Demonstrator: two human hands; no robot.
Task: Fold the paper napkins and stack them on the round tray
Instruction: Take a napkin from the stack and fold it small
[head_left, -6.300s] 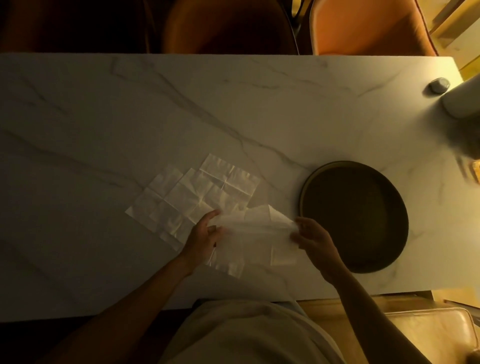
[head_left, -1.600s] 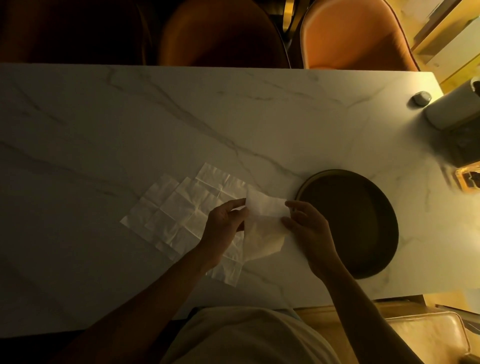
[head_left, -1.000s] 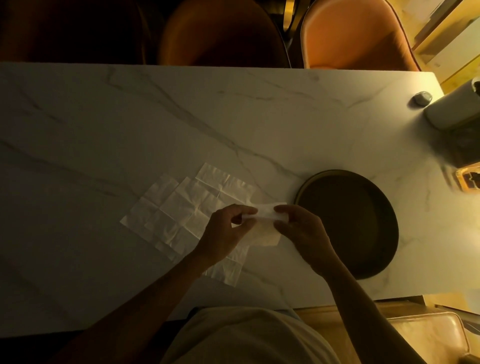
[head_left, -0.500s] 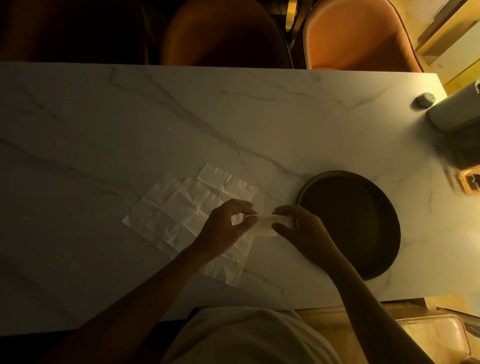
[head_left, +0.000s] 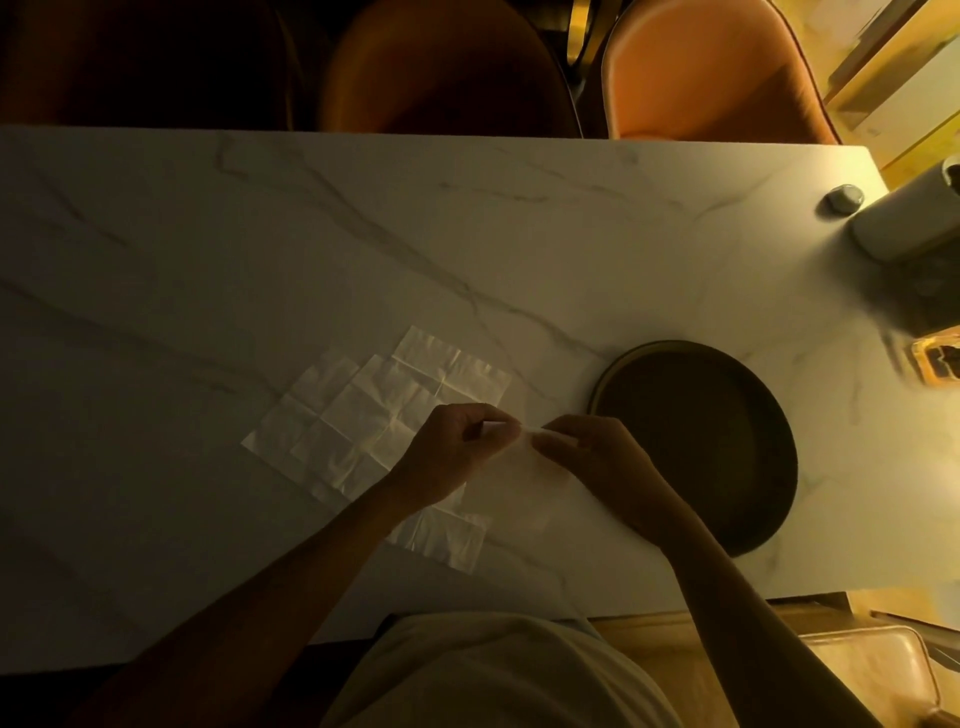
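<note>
Since a moment earlier, the napkin between the hands had shrunk to a small folded strip (head_left: 511, 428). Unfolded napkins (head_left: 363, 415) lay flat on the marble table (head_left: 260, 234). Left hand (head_left: 452, 449) and right hand (head_left: 597, 457) each pinched an end of the strip. Just right sat the round tray (head_left: 779, 415), holding nothing visible.

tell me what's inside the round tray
Nothing visible inside the dark round metal tray; no folded napkin yet. The right forearm covers its near-left edge, so that part is hidden.
</note>
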